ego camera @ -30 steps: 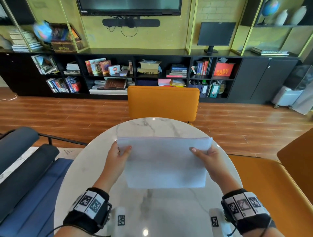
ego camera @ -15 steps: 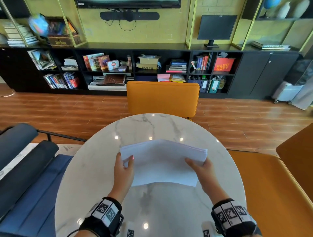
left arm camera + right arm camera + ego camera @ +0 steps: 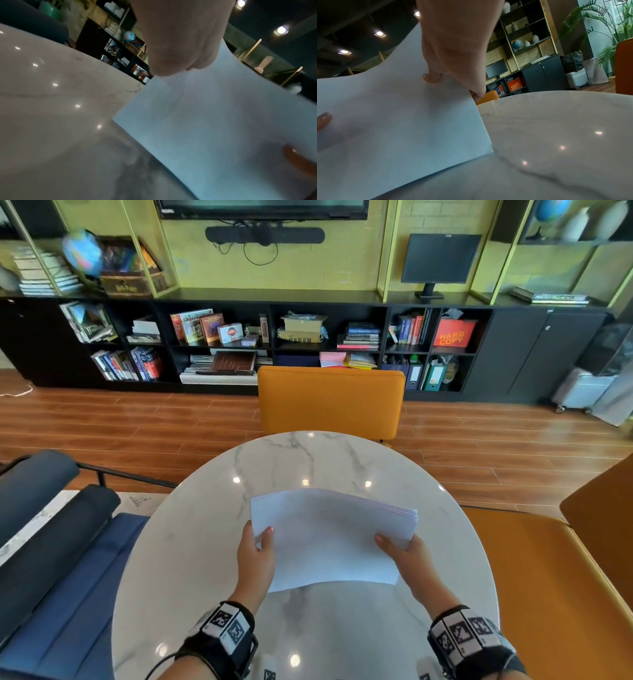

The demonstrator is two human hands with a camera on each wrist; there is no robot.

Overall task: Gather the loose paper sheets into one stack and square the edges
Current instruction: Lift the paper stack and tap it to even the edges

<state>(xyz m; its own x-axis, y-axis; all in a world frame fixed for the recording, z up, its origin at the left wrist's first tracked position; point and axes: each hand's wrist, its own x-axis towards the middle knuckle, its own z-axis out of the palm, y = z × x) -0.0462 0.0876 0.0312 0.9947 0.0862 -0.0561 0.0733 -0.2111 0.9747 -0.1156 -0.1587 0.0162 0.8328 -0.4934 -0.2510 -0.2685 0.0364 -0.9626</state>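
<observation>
A stack of white paper sheets is held over the round marble table, leaning away from me with its near edge low by the tabletop. My left hand pinches the stack's left side, thumb on top. My right hand pinches the right side, thumb on top, fingers hidden underneath. At the far right corner the sheet edges fan out slightly.
An orange chair stands at the table's far side. An orange bench lies to the right and a blue seat to the left. Black shelves with books line the far wall.
The stack has tipped from nearly upright facing me to leaning flatter, and has come lower toward the table. Both hands kept their grip and moved down with it.
</observation>
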